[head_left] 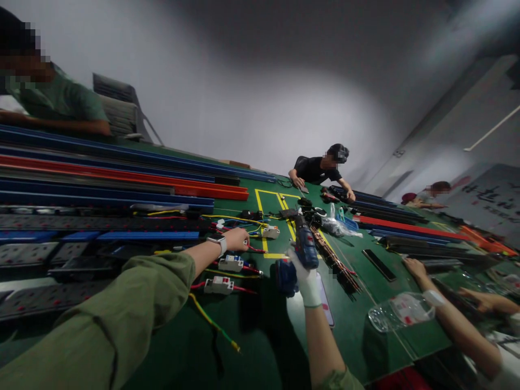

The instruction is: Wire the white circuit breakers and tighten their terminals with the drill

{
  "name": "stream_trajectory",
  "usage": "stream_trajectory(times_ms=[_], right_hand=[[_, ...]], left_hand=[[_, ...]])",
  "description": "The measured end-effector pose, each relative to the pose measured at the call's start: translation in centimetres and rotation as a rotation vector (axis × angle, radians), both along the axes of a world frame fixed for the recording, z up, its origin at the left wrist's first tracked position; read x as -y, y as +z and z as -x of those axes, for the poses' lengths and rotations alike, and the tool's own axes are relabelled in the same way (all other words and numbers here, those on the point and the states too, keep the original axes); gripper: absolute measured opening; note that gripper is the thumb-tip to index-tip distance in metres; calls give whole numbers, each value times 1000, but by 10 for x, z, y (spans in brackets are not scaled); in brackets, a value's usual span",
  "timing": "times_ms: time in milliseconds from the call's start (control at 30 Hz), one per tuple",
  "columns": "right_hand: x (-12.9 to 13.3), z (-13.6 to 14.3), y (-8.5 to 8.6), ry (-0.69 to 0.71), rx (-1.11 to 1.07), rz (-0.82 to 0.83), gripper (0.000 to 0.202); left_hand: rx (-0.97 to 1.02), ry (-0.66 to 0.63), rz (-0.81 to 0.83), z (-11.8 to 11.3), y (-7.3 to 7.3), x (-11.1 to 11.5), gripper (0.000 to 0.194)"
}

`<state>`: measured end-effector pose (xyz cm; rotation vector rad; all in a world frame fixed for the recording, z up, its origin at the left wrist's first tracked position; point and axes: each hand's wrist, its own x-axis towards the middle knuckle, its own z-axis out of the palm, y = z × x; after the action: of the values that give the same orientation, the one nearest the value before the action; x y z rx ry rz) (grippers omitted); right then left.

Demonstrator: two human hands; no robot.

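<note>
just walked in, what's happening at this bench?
A person at a green table is working on electrical parts. The gloved right hand grips a blue cordless screwdriver, tip pointing away. The bare left hand, smartwatch on the wrist, pinches a red wire near a white circuit breaker. Two more breakers lie wired just below. Long blue and red rails are stacked on the left. Other people work around the table.

Green table [260,336] – matt, felt-like. Blue power drill [303,246] – glossy plastic, held in white knit cloth glove, right hand [306,279]. White breakers [219,284], smooth plastic. Olive sleeve [122,314], matt cloth. Clear btl [396,311], shiny plastic.
</note>
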<state>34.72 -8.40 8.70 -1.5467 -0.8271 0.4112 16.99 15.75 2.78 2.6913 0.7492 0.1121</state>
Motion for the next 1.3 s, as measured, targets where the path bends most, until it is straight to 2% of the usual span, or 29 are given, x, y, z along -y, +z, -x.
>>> stream_trajectory(times_ms=[133,300,433,533,667,967,1300], right_hand=[[5,15,3,21,-61,88,33],[30,35,9,247,-105,163,25],[36,43,12,345,-213,281,27],[33,45,11,360,-254,342,29],[28,48,12,358,-255,343,29],[29,58,22,342,-235,448,26],[31,66,19,368,-203,441,20]], left_hand=[[-12,10,20,-1,-3,-2,22],[-3,31,51,-2,-8,-5,20],[-6,22,65,-1,-10,-5,19],[4,24,46,0,-11,-3,19],[4,56,8,1,-12,1,18],[-12,52,-22,2,-12,3,22],[1,65,0,2,-13,2,21]])
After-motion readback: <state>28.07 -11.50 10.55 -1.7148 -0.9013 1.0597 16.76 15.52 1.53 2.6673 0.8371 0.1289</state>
